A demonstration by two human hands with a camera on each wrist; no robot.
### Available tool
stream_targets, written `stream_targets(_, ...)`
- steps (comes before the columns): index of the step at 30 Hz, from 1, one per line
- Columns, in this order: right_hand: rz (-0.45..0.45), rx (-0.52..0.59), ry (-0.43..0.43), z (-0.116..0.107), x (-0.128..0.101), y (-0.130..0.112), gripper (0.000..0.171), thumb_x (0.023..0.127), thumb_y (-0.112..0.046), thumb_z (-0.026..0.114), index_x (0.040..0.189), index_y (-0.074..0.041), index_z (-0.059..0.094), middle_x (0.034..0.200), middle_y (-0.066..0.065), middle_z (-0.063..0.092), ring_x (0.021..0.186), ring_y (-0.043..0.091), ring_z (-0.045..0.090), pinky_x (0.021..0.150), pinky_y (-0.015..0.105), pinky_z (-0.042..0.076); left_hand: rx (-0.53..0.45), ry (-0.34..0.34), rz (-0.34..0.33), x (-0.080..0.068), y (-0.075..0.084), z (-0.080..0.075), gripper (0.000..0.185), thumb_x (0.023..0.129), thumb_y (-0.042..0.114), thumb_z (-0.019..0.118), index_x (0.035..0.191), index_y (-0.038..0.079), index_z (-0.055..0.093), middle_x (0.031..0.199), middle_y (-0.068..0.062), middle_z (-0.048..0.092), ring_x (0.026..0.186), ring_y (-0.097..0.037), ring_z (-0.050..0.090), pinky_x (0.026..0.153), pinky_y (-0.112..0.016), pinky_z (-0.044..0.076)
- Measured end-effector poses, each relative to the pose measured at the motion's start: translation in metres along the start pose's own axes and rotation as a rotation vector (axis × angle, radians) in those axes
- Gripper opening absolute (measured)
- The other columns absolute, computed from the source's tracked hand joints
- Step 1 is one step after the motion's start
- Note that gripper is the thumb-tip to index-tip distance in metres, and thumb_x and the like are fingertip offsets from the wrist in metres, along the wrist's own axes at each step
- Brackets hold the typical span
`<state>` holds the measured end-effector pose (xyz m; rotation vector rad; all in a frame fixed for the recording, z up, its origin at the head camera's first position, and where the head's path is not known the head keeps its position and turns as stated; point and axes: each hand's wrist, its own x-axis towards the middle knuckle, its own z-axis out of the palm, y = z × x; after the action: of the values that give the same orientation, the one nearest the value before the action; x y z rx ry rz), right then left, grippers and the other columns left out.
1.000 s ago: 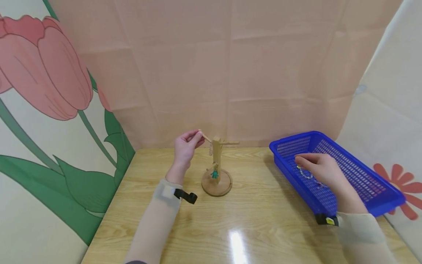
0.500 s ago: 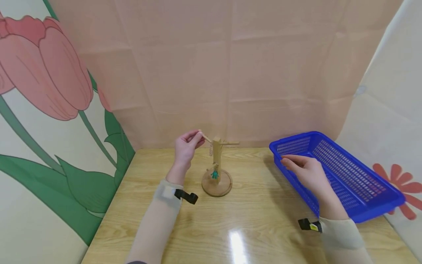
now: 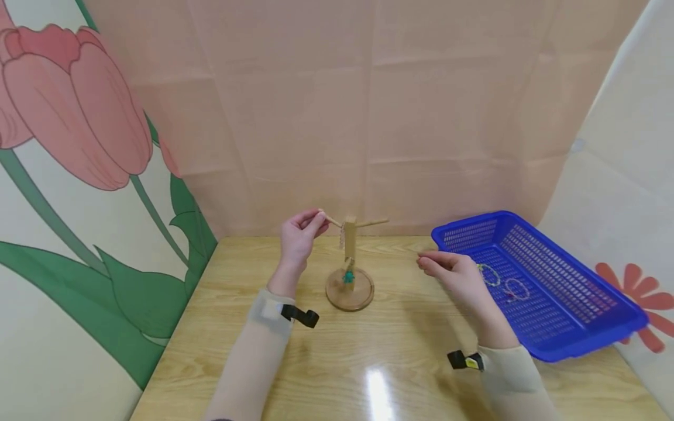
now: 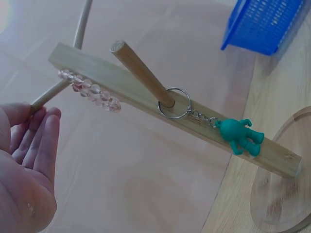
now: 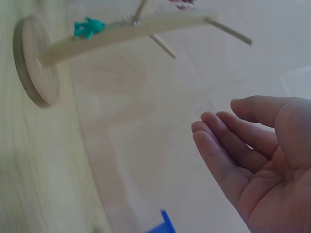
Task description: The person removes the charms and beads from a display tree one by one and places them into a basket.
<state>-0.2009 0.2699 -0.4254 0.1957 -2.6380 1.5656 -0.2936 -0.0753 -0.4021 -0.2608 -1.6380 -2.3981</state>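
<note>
My left hand [image 3: 297, 237] pinches the tip of a left-hand peg on a wooden stand [image 3: 350, 242]. A bracelet of clear and pinkish beads [image 4: 95, 92] hangs on that peg, close to the post. Lower down, a keychain with a teal figure [image 4: 238, 136] hangs by its metal ring from another peg [image 4: 143, 73]. My right hand [image 3: 455, 275] is in the air between the stand and the blue basket [image 3: 574, 351], fingers loosely bent. In the right wrist view a gap shows between thumb and fingers [image 5: 218, 131], with nothing held.
Two bracelets lie in the basket, one yellowish [image 3: 489, 275] and one pinkish [image 3: 517, 289]. The stand's round base [image 3: 337, 295] rests on the wood-grain table [image 3: 316, 374]. A pink sheet [image 3: 295, 117] hangs behind, and flower-printed panels flank the table.
My right hand has moved left out of the basket, leaving both bracelets there. The stand has turned a little and shifted slightly right, while my left hand still pinches its peg.
</note>
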Motion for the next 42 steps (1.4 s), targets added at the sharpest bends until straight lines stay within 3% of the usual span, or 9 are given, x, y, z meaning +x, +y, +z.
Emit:
stream_targets(4, -0.035, 0.068, -0.023, 0.021, 0.005, -0.001, 0.038, 0.109, -0.028, 0.068, 0.135, -0.001, 0.072, 0.126, 0.016, 0.076, 0.114, 0.028, 0.074, 0.093, 0.022, 0.062, -0.001, 0.011, -0.011, 0.000, -0.002, -0.001, 0.023, 0.099, -0.002, 0.075, 0.118, -0.015, 0.070, 0.106, -0.022, 0.078, 0.087, -0.019, 0.079, 0.089, -0.037, 0.067)
stream_targets(8, -0.070, 0.107, -0.015, 0.042, 0.009, -0.002, 0.032, 0.107, -0.021, 0.071, 0.131, 0.001, 0.074, 0.121, 0.016, 0.077, 0.108, 0.021, 0.076, 0.089, 0.020, 0.062, -0.003, 0.008, -0.007, 0.001, -0.004, -0.001, 0.025, 0.099, -0.002, 0.074, 0.120, -0.015, 0.069, 0.113, -0.030, 0.075, 0.088, -0.018, 0.079, 0.090, -0.037, 0.067)
stream_targets(15, -0.140, 0.076, 0.070, 0.075, 0.019, 0.001, 0.026, 0.102, -0.023, 0.078, 0.121, -0.006, 0.081, 0.111, 0.009, 0.081, 0.097, 0.017, 0.076, 0.079, 0.019, 0.063, -0.001, 0.012, 0.004, 0.001, -0.005, 0.000, 0.026, 0.099, -0.002, 0.075, 0.120, -0.016, 0.069, 0.107, -0.022, 0.078, 0.088, -0.018, 0.079, 0.089, -0.038, 0.067)
stream_targets(22, -0.209, 0.089, 0.150, 0.101, 0.029, 0.000, 0.024, 0.099, -0.013, 0.081, 0.121, -0.003, 0.080, 0.107, 0.010, 0.081, 0.097, 0.024, 0.077, 0.082, 0.019, 0.064, -0.019, 0.018, -0.008, 0.001, -0.004, 0.002, 0.020, 0.099, -0.003, 0.075, 0.117, -0.011, 0.072, 0.118, -0.037, 0.070, 0.089, -0.018, 0.079, 0.090, -0.038, 0.067)
stream_targets(29, -0.223, 0.106, 0.200, 0.125, 0.034, -0.005, 0.024, 0.098, -0.010, 0.081, 0.120, -0.002, 0.080, 0.104, 0.010, 0.081, 0.097, 0.027, 0.077, 0.083, 0.023, 0.066, -0.020, 0.023, -0.004, 0.002, -0.005, 0.002, 0.024, 0.098, -0.004, 0.074, 0.119, -0.015, 0.070, 0.112, -0.031, 0.074, 0.088, -0.017, 0.079, 0.089, -0.037, 0.067)
stream_targets(32, -0.221, 0.100, 0.205, 0.132, 0.033, -0.009, 0.023, 0.097, -0.009, 0.082, 0.119, -0.002, 0.080, 0.105, 0.009, 0.081, 0.098, 0.026, 0.077, 0.084, 0.030, 0.068, -0.021, 0.031, -0.007, 0.001, -0.005, 0.003, 0.018, 0.098, -0.004, 0.075, 0.115, -0.010, 0.073, 0.116, -0.036, 0.071, 0.088, -0.018, 0.079, 0.089, -0.038, 0.068)
stream_targets(34, -0.223, 0.102, 0.212, 0.137, 0.034, -0.011, 0.023, 0.096, -0.008, 0.082, 0.118, -0.001, 0.080, 0.105, 0.010, 0.081, 0.098, 0.027, 0.077, 0.084, 0.032, 0.068, -0.020, 0.035, -0.009, 0.001, -0.005, 0.003, 0.018, 0.098, -0.004, 0.075, 0.115, -0.010, 0.074, 0.113, -0.031, 0.074, 0.087, -0.019, 0.079, 0.088, -0.038, 0.068)
stream_targets(38, -0.228, 0.121, 0.236, 0.148, 0.036, -0.012, 0.021, 0.095, -0.004, 0.082, 0.115, 0.002, 0.080, 0.106, 0.013, 0.081, 0.099, 0.029, 0.078, 0.084, 0.035, 0.068, -0.017, 0.039, 0.002, 0.001, -0.006, 0.003, 0.024, 0.098, -0.005, 0.074, 0.118, -0.016, 0.069, 0.105, -0.021, 0.078, 0.086, -0.018, 0.079, 0.088, -0.038, 0.068)
stream_targets(42, -0.247, 0.128, 0.276, 0.156, 0.038, -0.016, 0.018, 0.094, -0.002, 0.083, 0.111, 0.003, 0.081, 0.104, 0.015, 0.081, 0.096, 0.029, 0.079, 0.082, 0.037, 0.069, -0.021, 0.038, 0.015, 0.002, -0.007, 0.003, 0.031, 0.098, -0.005, 0.074, 0.121, -0.023, 0.063, 0.102, -0.018, 0.079, 0.086, -0.017, 0.079, 0.087, -0.037, 0.068)
